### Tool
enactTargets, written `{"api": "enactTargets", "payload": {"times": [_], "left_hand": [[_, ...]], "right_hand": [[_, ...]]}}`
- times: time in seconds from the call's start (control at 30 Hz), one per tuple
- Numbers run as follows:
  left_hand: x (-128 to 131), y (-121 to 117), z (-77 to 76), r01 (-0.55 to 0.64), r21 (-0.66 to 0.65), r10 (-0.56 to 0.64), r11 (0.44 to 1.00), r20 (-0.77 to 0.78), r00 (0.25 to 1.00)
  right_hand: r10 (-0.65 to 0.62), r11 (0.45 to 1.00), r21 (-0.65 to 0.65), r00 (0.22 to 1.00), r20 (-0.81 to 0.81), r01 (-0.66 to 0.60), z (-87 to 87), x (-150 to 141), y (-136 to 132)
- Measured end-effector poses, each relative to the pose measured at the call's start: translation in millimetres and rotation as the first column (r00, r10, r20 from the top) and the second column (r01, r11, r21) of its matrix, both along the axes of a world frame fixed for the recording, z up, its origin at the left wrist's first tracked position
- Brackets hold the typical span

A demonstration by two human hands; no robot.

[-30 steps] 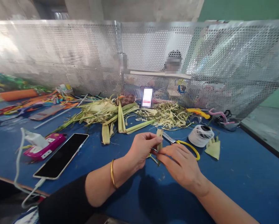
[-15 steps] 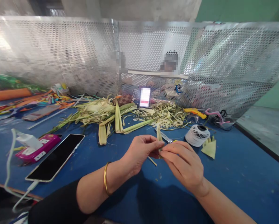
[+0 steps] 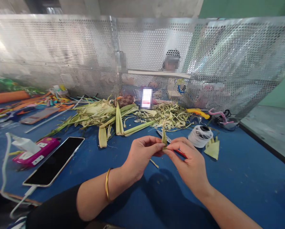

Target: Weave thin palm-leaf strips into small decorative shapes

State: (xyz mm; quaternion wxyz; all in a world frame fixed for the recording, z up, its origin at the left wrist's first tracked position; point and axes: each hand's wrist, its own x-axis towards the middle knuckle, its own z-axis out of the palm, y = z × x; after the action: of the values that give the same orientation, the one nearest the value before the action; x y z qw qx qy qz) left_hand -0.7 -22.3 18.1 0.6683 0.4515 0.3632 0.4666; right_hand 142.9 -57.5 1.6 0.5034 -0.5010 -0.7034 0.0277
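Between the fingertips of both hands is a small pale-green leaf strip [image 3: 164, 135], its pointed end standing upright. My left hand [image 3: 144, 152], with a gold bangle at the wrist, pinches it from the left. From the right, my right hand [image 3: 189, 162] pinches its lower end with thumb and forefinger. Scissors [image 3: 167, 137] lie on the table behind the fingers, their red handle partly hidden by my right hand. Right of them stands a spool of white thread [image 3: 199, 136], beside a folded leaf piece [image 3: 212, 149]. A thin leaf scrap [image 3: 154, 163] lies below my left hand.
Heaps of dry leaves [image 3: 94, 114] and shredded strips [image 3: 172, 116] lie along a perforated metal screen [image 3: 85, 57]. At left are a phone [image 3: 54, 160] on a cable and a pink power strip [image 3: 37, 152]. A person [image 3: 171, 60] sits behind the screen.
The leaf strip has turned and now shows a narrow pointed tip. My right fingers have shifted and opened up slightly, uncovering the red scissor handle. The view has moved a little.
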Motion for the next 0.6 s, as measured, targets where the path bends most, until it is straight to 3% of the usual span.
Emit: {"api": "enactTargets", "payload": {"times": [0.37,0.6], "left_hand": [[-0.2,-0.3,-2.2,-0.036,0.104,0.047,0.994,-0.098,0.994],[1.4,-1.5,-1.9,-0.004,0.085,0.008,0.996,-0.056,0.998]], "right_hand": [[-0.042,0.967,-0.253,0.971,-0.236,-0.019,-0.5,-2.1,0.9],[-0.051,0.948,-0.312,0.947,-0.318,-0.054,-0.3,-2.7,1.6]]}}
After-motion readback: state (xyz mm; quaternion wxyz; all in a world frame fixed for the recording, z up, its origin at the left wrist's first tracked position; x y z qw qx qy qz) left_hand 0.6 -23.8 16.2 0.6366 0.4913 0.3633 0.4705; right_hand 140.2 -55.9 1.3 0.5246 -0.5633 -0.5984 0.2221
